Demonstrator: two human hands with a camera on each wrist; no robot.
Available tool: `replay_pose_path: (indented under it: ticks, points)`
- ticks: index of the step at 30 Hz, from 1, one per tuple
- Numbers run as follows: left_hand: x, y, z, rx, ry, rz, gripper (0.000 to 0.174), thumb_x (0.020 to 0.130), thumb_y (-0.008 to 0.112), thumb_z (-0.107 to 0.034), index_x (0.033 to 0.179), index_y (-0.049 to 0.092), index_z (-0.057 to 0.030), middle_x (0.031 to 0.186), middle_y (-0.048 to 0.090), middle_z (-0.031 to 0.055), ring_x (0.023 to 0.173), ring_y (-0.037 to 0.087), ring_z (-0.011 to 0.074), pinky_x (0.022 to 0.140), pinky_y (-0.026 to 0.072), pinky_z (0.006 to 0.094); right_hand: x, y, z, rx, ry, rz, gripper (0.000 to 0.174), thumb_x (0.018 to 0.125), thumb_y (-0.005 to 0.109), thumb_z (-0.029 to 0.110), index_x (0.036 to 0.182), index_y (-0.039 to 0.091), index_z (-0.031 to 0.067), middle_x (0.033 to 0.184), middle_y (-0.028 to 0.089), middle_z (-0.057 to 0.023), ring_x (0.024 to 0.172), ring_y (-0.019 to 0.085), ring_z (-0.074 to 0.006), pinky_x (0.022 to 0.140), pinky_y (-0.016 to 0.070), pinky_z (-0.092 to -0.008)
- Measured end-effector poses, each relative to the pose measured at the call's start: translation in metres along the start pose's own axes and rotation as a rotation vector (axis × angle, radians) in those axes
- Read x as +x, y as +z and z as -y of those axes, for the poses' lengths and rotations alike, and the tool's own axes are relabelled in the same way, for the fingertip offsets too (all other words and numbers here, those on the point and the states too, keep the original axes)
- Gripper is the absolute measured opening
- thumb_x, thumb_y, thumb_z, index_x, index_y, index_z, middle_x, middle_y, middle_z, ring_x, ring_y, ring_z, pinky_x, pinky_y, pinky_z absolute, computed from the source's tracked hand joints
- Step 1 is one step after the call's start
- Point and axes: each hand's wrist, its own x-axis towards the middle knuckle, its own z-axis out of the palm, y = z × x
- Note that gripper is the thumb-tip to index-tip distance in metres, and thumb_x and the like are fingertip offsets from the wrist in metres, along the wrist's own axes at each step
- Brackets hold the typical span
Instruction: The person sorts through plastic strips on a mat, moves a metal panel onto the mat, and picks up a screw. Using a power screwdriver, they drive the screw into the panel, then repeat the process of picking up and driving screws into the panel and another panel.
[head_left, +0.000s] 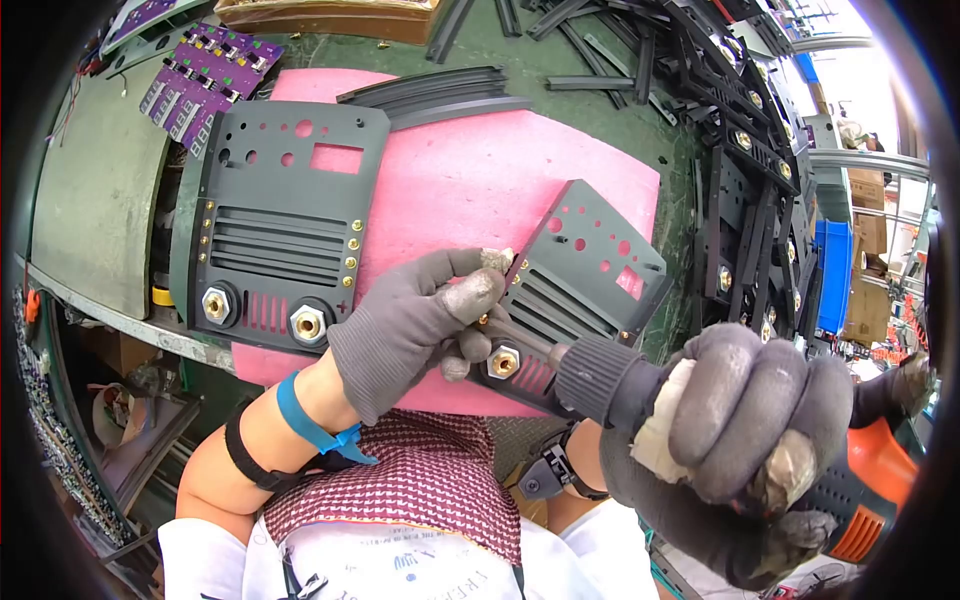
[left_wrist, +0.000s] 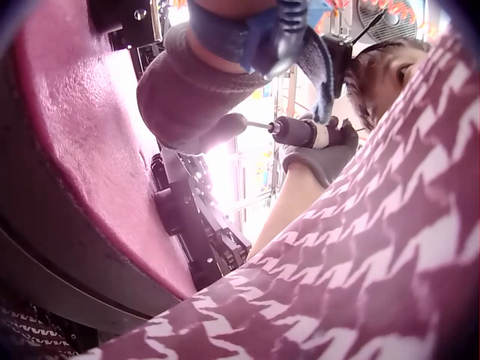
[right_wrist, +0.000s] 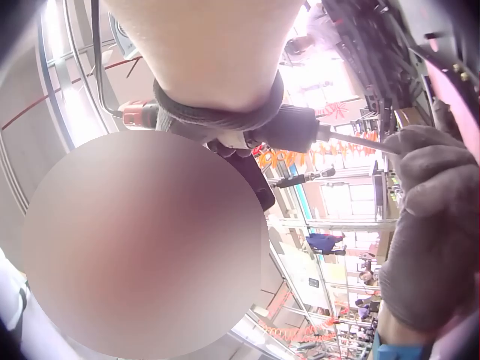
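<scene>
In the head view the gloved right hand (head_left: 740,430) grips an orange and black power driver (head_left: 610,385), whose bit points left at the lower left edge of the smaller dark panel (head_left: 590,260). The gloved left hand (head_left: 420,320) is at that edge, thumb and fingers curled together by the bit tip, with a small brass piece (head_left: 484,319) beside them. Whether a screw is between the fingers is hidden. The right wrist view shows the bit (right_wrist: 360,141) reaching the left hand (right_wrist: 431,217). A larger dark panel (head_left: 290,180) with brass fittings lies to the left.
Both panels lie on a pink foam sheet (head_left: 430,200). Purple circuit boards (head_left: 210,75) sit at the back left, dark strips (head_left: 590,83) at the back. Stacked dark panels (head_left: 745,200) stand along the right side, with a blue bin (head_left: 832,275) beyond.
</scene>
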Motion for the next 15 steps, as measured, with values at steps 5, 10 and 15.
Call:
replay_pose_path:
  ticks: [5, 10, 15]
  points:
    - [-0.002, 0.001, 0.001, -0.031, -0.002, -0.016, 0.056, 0.092, 0.058, -0.037, 0.132, 0.042, -0.0006, 0.083, 0.058, 0.007, 0.063, 0.054, 0.006, 0.05, 0.042, 0.0175, -0.003, -0.009, 0.002, 0.029, 0.017, -0.022, 0.027, 0.079, 0.069, 0.014, 0.074, 0.043, 0.0142, 0.049, 0.044, -0.0002, 0.046, 0.039, -0.0091, 0.051, 0.0379, -0.027]
    - [-0.005, 0.006, 0.001, -0.139, 0.025, -0.063, 0.048, 0.092, 0.058, -0.036, 0.123, 0.047, -0.0015, 0.086, 0.059, 0.0061, 0.065, 0.056, 0.0073, 0.054, 0.0446, 0.018, -0.002, 0.001, 0.007, -0.171, 0.074, 0.043, 0.028, 0.079, 0.072, 0.018, 0.078, 0.044, 0.0143, 0.05, 0.045, 0.0002, 0.045, 0.038, -0.0088, 0.05, 0.0384, -0.0269]
    - [-0.004, 0.003, 0.001, -0.121, -0.058, -0.019, 0.042, 0.094, 0.056, -0.035, 0.115, 0.05, 0.0009, 0.087, 0.059, 0.0066, 0.066, 0.057, 0.0088, 0.058, 0.0486, 0.0205, -0.003, -0.002, -0.014, 0.014, -0.172, 0.07, 0.028, 0.08, 0.073, 0.023, 0.085, 0.047, 0.0136, 0.057, 0.048, 0.0, 0.046, 0.042, -0.0088, 0.048, 0.0386, -0.0239]
